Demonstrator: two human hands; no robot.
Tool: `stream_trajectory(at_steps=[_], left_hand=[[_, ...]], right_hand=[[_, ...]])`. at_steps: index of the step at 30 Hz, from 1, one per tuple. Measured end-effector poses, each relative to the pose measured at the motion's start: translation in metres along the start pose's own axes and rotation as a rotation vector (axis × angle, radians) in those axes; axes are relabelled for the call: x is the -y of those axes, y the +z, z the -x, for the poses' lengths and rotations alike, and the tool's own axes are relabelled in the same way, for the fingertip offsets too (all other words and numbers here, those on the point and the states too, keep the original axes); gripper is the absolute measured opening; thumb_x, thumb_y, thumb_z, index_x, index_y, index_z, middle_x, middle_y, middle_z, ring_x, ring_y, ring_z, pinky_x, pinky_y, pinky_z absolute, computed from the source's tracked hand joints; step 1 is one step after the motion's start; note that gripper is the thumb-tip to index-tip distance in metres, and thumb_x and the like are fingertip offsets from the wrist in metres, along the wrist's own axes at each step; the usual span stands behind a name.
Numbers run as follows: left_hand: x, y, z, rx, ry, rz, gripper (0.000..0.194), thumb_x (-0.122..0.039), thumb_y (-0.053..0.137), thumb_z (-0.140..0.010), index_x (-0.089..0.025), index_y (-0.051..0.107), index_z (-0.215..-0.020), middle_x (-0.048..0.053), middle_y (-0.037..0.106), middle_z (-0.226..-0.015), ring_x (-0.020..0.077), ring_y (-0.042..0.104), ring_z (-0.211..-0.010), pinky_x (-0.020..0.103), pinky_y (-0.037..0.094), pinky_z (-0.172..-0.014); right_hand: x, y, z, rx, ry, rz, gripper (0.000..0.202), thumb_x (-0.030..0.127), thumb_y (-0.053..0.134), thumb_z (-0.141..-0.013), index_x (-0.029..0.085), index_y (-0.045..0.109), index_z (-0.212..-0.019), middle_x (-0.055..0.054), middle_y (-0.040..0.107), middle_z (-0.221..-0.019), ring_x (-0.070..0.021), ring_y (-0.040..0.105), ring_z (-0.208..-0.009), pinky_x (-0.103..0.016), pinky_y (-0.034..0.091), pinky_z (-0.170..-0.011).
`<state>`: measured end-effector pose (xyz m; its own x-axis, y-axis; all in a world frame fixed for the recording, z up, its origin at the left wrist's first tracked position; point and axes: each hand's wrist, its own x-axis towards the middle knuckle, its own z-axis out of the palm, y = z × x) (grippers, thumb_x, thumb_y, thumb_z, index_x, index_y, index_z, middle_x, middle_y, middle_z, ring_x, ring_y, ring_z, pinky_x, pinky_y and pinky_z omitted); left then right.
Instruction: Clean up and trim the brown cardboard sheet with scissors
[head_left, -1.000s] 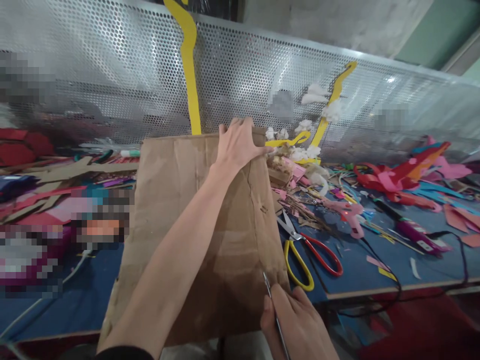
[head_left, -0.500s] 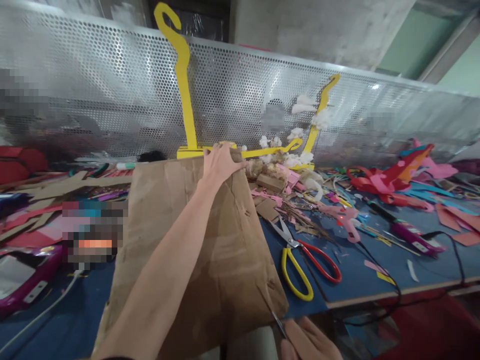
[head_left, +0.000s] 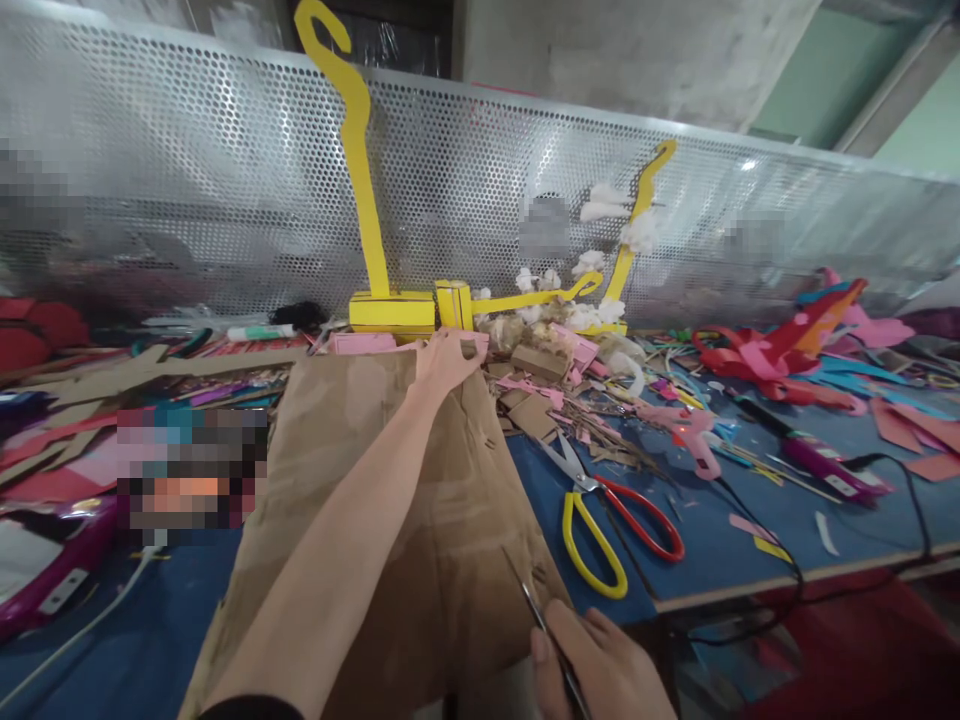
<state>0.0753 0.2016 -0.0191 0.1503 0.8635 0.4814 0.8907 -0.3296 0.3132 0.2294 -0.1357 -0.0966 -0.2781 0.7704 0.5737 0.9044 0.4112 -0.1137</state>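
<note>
A large sheet of brown cardboard [head_left: 360,440] lies on the blue table and reaches past its near edge. My left hand [head_left: 444,362] rests on the sheet's far edge, thumb and fingers apart, pressing on it. At the lower right, my right hand [head_left: 600,665] is closed round a thin pointed metal tool [head_left: 534,603], whose tip is over the right part of the cardboard. Scissors with one yellow and one red handle [head_left: 589,485] lie spread on the table just right of the sheet.
Yellow hooked stands [head_left: 364,190] rise behind the sheet before a perforated metal panel [head_left: 465,170]. Cardboard scraps, a pink glue gun [head_left: 697,440], a purple tool [head_left: 832,470] and red paper shapes lie right. A purple device [head_left: 82,560] with a white cable lies left.
The cardboard's far edge and my left hand have come nearer, uncovering more of the yellow base and a pink piece. My right hand has moved up and slightly left with the metal tool.
</note>
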Motion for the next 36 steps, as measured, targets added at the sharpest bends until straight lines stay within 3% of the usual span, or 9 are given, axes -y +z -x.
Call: stream_trajectory(at_steps=[4, 9, 14, 24, 31, 36], left_hand=[[0.002, 0.005, 0.001, 0.006, -0.013, 0.006, 0.05, -0.059, 0.052, -0.091, -0.024, 0.062, -0.125, 0.015, 0.07, -0.129, 0.0365, 0.06, -0.123, 0.057, 0.037, -0.108], [0.002, 0.003, 0.0, 0.009, -0.02, 0.023, 0.049, -0.058, 0.053, -0.09, -0.023, 0.063, -0.124, 0.017, 0.07, -0.129, 0.0377, 0.061, -0.122, 0.059, 0.039, -0.107], [0.003, 0.0, 0.0, 0.013, -0.016, 0.044, 0.049, -0.057, 0.052, -0.09, -0.023, 0.063, -0.124, 0.016, 0.069, -0.13, 0.0366, 0.06, -0.123, 0.058, 0.039, -0.107], [0.003, -0.01, -0.003, 0.013, -0.006, 0.089, 0.049, -0.062, 0.051, -0.091, -0.021, 0.066, -0.112, 0.017, 0.073, -0.119, 0.0378, 0.062, -0.12, 0.058, 0.039, -0.106], [0.006, -0.009, -0.005, -0.003, -0.025, 0.091, 0.047, -0.064, 0.05, -0.091, -0.024, 0.064, -0.11, 0.016, 0.074, -0.119, 0.0361, 0.062, -0.12, 0.054, 0.039, -0.107], [0.009, -0.004, -0.009, -0.015, -0.018, 0.107, 0.052, -0.067, 0.049, -0.09, -0.021, 0.064, -0.109, 0.017, 0.074, -0.116, 0.0365, 0.063, -0.117, 0.054, 0.04, -0.105]], right_hand=[[-0.005, -0.012, -0.019, 0.063, 0.084, 0.003, 0.027, 0.023, 0.04, -0.1, 0.025, 0.045, -0.073, 0.003, 0.059, -0.056, -0.0152, 0.059, -0.05, -0.026, 0.036, -0.053], [-0.004, -0.007, -0.038, 0.163, 0.089, 0.029, 0.026, 0.024, 0.041, -0.099, 0.024, 0.047, -0.073, 0.002, 0.06, -0.057, -0.0167, 0.059, -0.051, -0.029, 0.031, -0.054], [-0.002, -0.006, -0.039, 0.28, 0.083, -0.024, 0.024, 0.019, 0.04, -0.096, 0.023, 0.049, -0.074, 0.002, 0.061, -0.058, -0.0153, 0.06, -0.052, -0.028, 0.031, -0.053], [0.002, -0.031, -0.055, 0.469, 0.21, -0.138, 0.031, 0.028, 0.037, -0.105, 0.024, 0.047, -0.075, 0.003, 0.061, -0.06, -0.0134, 0.059, -0.05, -0.027, 0.032, -0.051], [0.004, -0.025, -0.064, 0.478, 0.078, 0.013, 0.026, 0.022, 0.036, -0.102, 0.022, 0.056, -0.085, -0.002, 0.067, -0.066, -0.0182, 0.067, -0.059, -0.028, 0.033, -0.054], [0.008, -0.022, -0.058, 0.465, 0.101, 0.104, 0.026, 0.023, 0.039, -0.101, 0.022, 0.056, -0.082, -0.001, 0.066, -0.061, -0.018, 0.067, -0.055, -0.029, 0.032, -0.052]])
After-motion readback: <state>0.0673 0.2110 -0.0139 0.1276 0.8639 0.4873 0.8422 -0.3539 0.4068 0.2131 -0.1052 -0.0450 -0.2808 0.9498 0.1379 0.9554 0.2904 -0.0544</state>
